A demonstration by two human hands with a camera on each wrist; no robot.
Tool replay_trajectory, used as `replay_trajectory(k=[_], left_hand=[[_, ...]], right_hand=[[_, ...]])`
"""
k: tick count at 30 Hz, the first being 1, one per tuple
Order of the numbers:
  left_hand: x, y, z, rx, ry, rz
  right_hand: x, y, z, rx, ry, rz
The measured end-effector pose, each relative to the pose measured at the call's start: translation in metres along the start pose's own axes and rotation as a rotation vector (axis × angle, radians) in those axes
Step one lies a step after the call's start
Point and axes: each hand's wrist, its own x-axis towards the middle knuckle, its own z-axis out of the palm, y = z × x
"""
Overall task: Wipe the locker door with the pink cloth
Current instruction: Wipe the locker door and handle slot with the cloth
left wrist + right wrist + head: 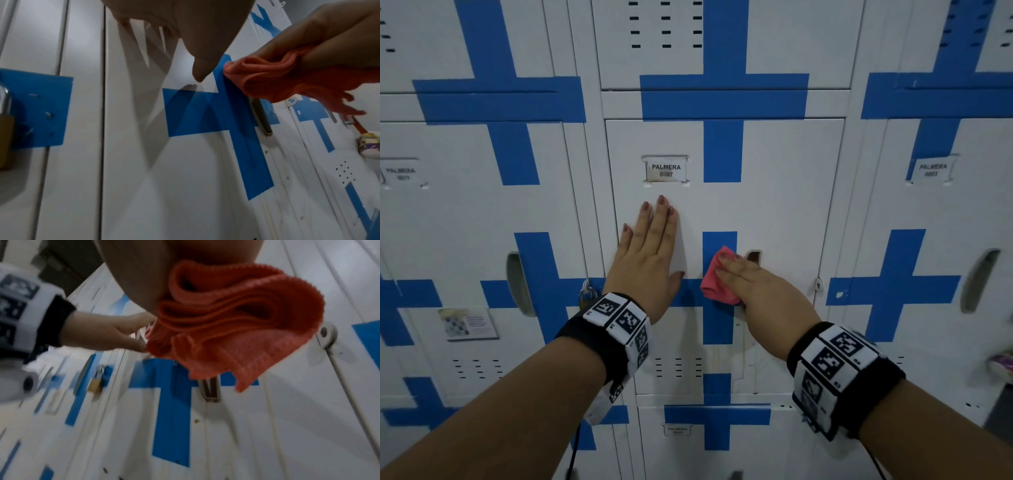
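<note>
Pink cloth (717,279): bunched under our right hand (763,287), fingers pinching it against the locker door (774,205), seemingly beside the recessed handle (753,256). Left hand (650,253): flat, fingers straight, bracing the panel. We should flatten the cloth, press evenly, overlap strokes.

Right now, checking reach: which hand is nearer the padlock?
Left. The left hand presses the door just right of the padlock; the right hand holds the pink cloth farther right.

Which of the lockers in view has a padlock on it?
The locker directly left of the locker door being wiped: a brass padlock hangs at its right edge, beside the left hand. The wiped door's own hasp is empty.
</note>
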Motion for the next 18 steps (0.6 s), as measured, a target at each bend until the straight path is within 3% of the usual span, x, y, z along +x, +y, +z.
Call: replay_trajectory(k=[3, 5, 9, 12, 15, 18], left_hand=[[-0.001, 0.004, -0.003, -0.031, 0.013, -0.014], [-0.006, 0.011, -0.004, -0.098, 0.056, -0.004], [-0.033, 0.043, -0.006, -0.466, 0.143, -0.005], [-0.059, 0.074, -0.003, -0.886, 0.132, -0.126], [-0.069, 0.099, -0.007, -1.372, 0.053, -0.218], [-0.066, 0.109, -0.01, -1.462, 0.094, -0.236]], right_hand=[[-0.009, -0.014, -0.024, 0.514, -0.012, 0.256], [-0.015, -0.023, -0.038, 0.808, 0.059, 0.366], [-0.025, -0.027, -0.042, 1.311, 0.129, 0.606], [-0.032, -0.032, -0.038, 1.581, 0.178, 0.69], [-0.037, -0.041, -0.034, 1.791, 0.166, 0.673], [-0.039, -0.045, -0.029, 1.753, 0.148, 0.663]])
